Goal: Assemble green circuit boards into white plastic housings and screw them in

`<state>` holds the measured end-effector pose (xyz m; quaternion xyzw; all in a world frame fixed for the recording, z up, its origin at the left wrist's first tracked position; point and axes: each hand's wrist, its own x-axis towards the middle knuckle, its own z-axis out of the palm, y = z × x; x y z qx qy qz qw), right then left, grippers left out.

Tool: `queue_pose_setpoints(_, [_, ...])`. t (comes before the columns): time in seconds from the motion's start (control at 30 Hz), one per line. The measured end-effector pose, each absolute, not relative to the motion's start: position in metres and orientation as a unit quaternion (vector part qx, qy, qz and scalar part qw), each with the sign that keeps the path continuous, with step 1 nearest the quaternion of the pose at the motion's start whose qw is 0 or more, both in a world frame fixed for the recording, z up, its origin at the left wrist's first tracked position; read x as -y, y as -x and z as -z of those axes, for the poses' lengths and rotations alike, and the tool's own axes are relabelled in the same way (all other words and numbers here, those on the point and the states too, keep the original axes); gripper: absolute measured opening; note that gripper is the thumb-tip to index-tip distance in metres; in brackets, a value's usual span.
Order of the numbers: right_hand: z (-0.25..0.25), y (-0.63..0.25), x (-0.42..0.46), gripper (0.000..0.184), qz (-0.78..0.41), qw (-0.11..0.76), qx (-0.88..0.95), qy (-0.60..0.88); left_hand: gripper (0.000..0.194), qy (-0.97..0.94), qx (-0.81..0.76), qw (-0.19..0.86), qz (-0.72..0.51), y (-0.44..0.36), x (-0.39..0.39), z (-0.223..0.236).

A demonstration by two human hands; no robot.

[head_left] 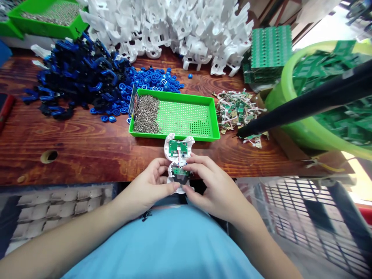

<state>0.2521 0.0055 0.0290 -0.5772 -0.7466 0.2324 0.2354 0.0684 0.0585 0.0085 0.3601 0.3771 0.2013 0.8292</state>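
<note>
At the table's front edge, my left hand and my right hand hold a white plastic housing half from both sides. Inside it sit a small green circuit board and a black part. A second white housing half, with a green circuit board in it, lies just beyond on the wood. Thin wires run between the two boards. The thumbs press near the lower rim, and my right fingers reach over the top of the nearer half.
A green perforated tray with small metal screws stands ahead. Behind it are blue rings, black-and-blue parts and white housings. On the right are wired boards, stacked circuit panels, a black pole and a green tub.
</note>
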Motion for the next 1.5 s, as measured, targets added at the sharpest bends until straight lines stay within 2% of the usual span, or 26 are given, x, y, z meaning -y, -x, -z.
queue_pose_setpoints(0.23, [-0.038,-0.233,-0.011,0.028,-0.192,0.220,0.737,0.610,0.031,-0.359,-0.400,0.799,-0.269,-0.075,-0.056,-0.009])
queue_pose_setpoints(0.37, [-0.039,-0.229,-0.015,0.023,-0.144,0.217,0.753,0.604,0.033,-0.348,-0.408,0.797,-0.278,-0.074,-0.055,-0.005])
queue_pose_setpoints(0.6, [-0.033,-0.224,-0.013,0.027,-0.133,0.220,0.786,0.563,0.037,-0.316,-0.411,0.806,-0.286,-0.070,-0.057,0.001])
queue_pose_setpoints(0.7, [-0.031,-0.225,-0.008,0.028,-0.129,0.258,0.783,0.551,0.040,-0.321,-0.407,0.801,-0.299,-0.070,-0.060,-0.001])
queue_pose_setpoints(0.77, [-0.030,-0.227,-0.005,0.030,-0.120,0.325,0.742,0.574,0.043,-0.332,-0.403,0.795,-0.308,-0.069,-0.060,-0.003])
queue_pose_setpoints(0.83, [-0.027,-0.228,-0.003,0.028,-0.158,0.417,0.643,0.623,0.042,-0.351,-0.405,0.780,-0.322,-0.068,-0.059,-0.005])
queue_pose_setpoints(0.9, [-0.023,-0.228,-0.001,0.024,-0.306,0.479,0.527,0.631,0.036,-0.376,-0.409,0.757,-0.345,-0.067,-0.057,-0.007])
queue_pose_setpoints(0.97, [-0.019,-0.224,-0.001,0.021,-0.477,0.487,0.442,0.583,0.029,-0.397,-0.404,0.737,-0.369,-0.065,-0.053,-0.008])
queue_pose_setpoints(1.03, [-0.016,-0.219,-0.001,0.019,-0.551,0.477,0.416,0.544,0.027,-0.422,-0.395,0.722,-0.380,-0.064,-0.051,-0.009])
queue_pose_setpoints(1.17, [-0.017,-0.213,-0.003,0.015,-0.517,0.481,0.422,0.568,0.031,-0.486,-0.391,0.689,-0.368,-0.061,-0.049,-0.009])
queue_pose_setpoints(1.37, [-0.019,-0.210,-0.004,0.016,-0.522,0.496,0.405,0.563,0.025,-0.538,-0.364,0.690,-0.319,-0.057,-0.052,-0.012])
queue_pose_setpoints(1.5, [-0.016,-0.210,-0.003,0.019,-0.505,0.511,0.404,0.566,0.031,-0.574,-0.352,0.670,-0.314,-0.052,-0.051,-0.009])
